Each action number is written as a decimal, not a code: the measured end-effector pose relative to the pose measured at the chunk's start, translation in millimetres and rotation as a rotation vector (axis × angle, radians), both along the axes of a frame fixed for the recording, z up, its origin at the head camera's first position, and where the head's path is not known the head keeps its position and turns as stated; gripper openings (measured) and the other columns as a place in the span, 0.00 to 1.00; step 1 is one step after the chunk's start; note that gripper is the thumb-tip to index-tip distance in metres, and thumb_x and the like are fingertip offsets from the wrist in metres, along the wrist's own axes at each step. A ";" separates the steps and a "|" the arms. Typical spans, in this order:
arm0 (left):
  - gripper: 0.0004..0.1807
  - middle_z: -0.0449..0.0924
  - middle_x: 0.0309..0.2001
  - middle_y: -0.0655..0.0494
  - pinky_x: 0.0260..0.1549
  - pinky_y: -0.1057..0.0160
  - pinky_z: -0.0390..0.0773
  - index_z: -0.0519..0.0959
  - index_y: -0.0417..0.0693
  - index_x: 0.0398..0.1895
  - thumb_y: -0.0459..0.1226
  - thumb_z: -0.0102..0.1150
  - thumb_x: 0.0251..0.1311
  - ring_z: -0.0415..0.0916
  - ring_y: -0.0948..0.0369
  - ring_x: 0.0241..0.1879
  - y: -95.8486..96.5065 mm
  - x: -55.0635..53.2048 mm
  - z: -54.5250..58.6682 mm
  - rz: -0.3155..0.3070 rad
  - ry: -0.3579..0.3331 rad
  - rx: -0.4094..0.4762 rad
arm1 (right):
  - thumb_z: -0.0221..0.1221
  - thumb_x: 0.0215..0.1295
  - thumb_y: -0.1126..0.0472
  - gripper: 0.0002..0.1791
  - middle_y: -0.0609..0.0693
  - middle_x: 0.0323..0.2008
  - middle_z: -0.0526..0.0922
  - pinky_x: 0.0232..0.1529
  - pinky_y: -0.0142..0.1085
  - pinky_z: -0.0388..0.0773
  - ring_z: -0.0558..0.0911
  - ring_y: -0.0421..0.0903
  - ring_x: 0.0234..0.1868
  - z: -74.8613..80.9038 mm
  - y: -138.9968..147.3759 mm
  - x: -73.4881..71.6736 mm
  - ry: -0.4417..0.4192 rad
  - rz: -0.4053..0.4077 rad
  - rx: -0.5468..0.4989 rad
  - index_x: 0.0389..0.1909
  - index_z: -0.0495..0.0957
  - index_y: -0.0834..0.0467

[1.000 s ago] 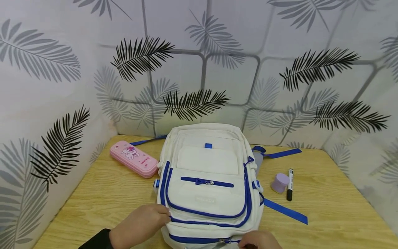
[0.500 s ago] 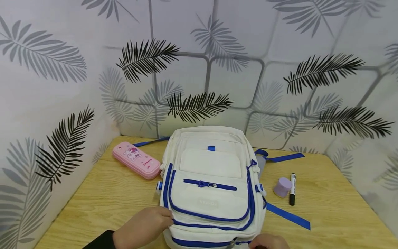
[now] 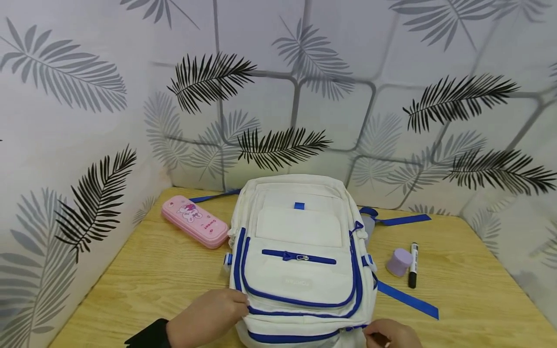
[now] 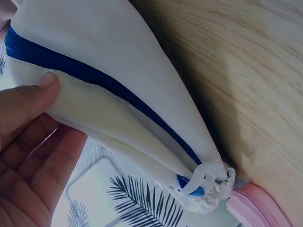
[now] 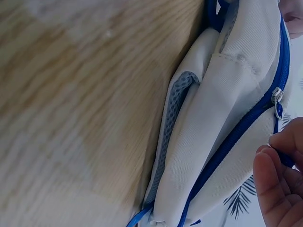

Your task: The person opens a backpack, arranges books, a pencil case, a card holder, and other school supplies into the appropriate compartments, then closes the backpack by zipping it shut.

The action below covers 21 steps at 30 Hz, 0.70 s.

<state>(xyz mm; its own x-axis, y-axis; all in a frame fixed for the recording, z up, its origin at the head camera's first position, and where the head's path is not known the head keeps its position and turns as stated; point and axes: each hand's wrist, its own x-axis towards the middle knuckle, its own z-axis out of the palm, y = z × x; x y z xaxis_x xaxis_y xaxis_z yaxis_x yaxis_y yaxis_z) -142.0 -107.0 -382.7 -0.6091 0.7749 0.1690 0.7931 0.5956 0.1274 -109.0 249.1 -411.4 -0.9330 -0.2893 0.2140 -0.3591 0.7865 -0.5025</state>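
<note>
A white backpack (image 3: pixel 300 229) with blue zippers lies in the middle of the table, its front panel up. At its lower left side, my left hand (image 3: pixel 209 316) grips the edge of the fabric. In the left wrist view the thumb (image 4: pixel 35 97) presses just beside a blue zipper (image 4: pixel 99 78), fingers on the other side of the fold. My right hand (image 3: pixel 391 333), partly cut off at the bottom of the head view, pinches the blue zipper pull at the bag's near end. The pull hangs from a metal slider (image 5: pixel 277 96) on the zipper, mostly hidden by the fingers.
A pink pencil case (image 3: pixel 195 221) with a rabbit print lies left of the bag. To the right are a lilac round container (image 3: pixel 399 262) and a black-and-white marker (image 3: pixel 413 266). Blue straps (image 3: pixel 409 299) stick out from under the bag. Leaf-patterned walls enclose the table.
My right hand has moved right, drawing the zipper slider along the bag's near end. The left hand keeps its grip. The whole head view has shifted slightly.
</note>
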 end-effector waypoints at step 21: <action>0.05 0.78 0.38 0.63 0.38 0.71 0.76 0.81 0.49 0.32 0.33 0.60 0.51 0.72 0.72 0.36 -4.6 -2.0 -0.3 0.031 0.008 -0.033 | 0.63 0.40 0.71 0.09 0.37 0.15 0.73 0.18 0.24 0.67 0.65 0.27 0.17 -3.5 11.9 -0.8 0.060 -0.203 -0.035 0.18 0.79 0.53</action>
<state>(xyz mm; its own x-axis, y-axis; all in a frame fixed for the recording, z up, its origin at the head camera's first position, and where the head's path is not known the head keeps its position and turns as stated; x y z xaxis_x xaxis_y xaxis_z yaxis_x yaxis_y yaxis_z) -144.0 -111.6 -383.0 -0.6316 0.7610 0.1484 0.7751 0.6237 0.1009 -109.8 261.0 -414.9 -0.9567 -0.0886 0.2772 -0.2253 0.8282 -0.5131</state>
